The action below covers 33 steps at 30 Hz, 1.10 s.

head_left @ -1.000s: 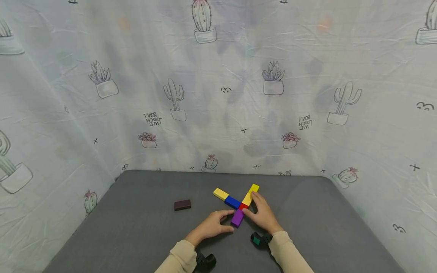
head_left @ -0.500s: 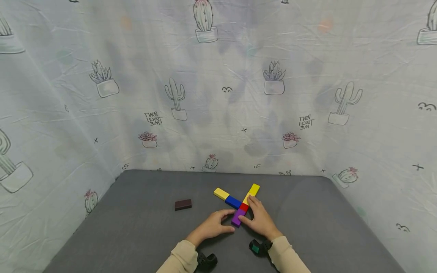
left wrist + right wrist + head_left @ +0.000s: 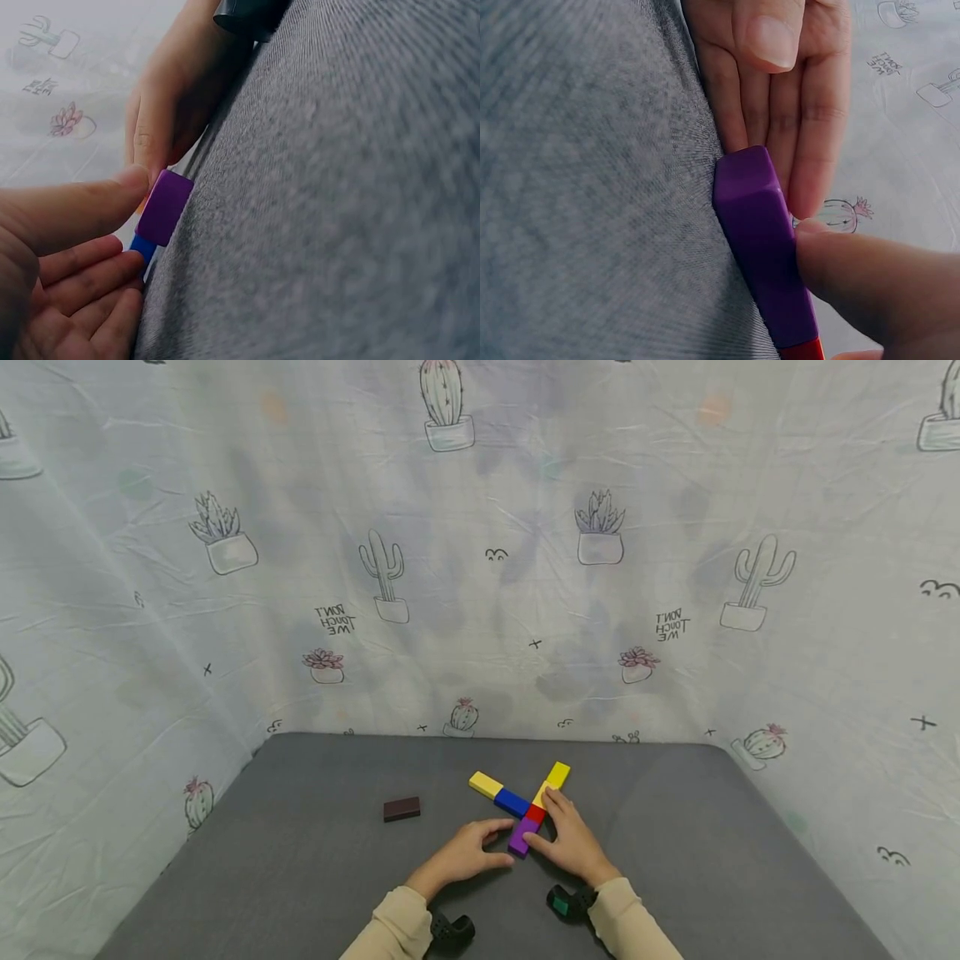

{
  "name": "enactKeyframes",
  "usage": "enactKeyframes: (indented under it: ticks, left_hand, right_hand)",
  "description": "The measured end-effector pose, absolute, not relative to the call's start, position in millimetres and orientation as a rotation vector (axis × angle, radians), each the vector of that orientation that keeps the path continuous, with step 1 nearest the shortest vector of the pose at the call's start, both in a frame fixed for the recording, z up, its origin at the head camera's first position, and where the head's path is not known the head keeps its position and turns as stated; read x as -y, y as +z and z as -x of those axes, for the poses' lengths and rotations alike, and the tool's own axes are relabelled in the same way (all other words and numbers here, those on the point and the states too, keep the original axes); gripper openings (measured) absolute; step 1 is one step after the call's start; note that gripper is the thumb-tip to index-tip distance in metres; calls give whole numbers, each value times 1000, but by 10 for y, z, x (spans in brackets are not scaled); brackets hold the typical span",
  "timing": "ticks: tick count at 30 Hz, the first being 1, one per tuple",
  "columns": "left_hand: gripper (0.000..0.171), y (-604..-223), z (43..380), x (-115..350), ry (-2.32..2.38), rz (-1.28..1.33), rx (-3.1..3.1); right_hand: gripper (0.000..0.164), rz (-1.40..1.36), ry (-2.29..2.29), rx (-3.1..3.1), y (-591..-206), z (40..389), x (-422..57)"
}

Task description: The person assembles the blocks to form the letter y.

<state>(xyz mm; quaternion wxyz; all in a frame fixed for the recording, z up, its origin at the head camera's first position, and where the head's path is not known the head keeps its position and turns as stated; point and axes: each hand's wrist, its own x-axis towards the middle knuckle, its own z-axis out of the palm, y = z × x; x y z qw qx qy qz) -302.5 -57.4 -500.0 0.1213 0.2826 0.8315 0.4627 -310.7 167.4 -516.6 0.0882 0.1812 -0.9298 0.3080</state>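
Several coloured blocks lie end to end on the grey table in a slanted T. In the head view a purple block (image 3: 520,842) is nearest me, then a red block (image 3: 536,814), a yellow block (image 3: 540,794) and another yellow block (image 3: 558,774). From the red one a blue block (image 3: 512,802) and a pale yellow block (image 3: 486,784) branch left. My right hand (image 3: 573,845) rests on the row, thumb on the purple block and fingertips on the nearer yellow one. Loosely bent, my left hand (image 3: 467,853) stands left of the purple block, holding nothing.
A dark brown block (image 3: 402,809) lies apart to the left on the grey table (image 3: 322,868). Behind and at both sides hangs a pale curtain (image 3: 480,610) with cactus drawings. Dark devices are strapped at both wrists.
My right hand has slid along the row toward me: its thumb went from near the red block to the purple one, its fingers back along the yellow. My left hand stays put.
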Motion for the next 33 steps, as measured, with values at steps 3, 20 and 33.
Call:
enactKeyframes:
  ticks: [3, 20, 33]
  left_hand:
    - [57, -5004, 3029, 587, 1358, -824, -2434]
    - [52, -4981, 2916, 1106, 1401, -606, -2866]
    - [43, -4981, 2751, 1562, 1428, -339, -3041]
  right_hand:
    - [85, -533, 915, 2777, -5162, 3116, -1671]
    - [85, -531, 930, 2810, -5168, 3115, -1687]
    - [85, -520, 935, 2814, -5175, 3120, -1677]
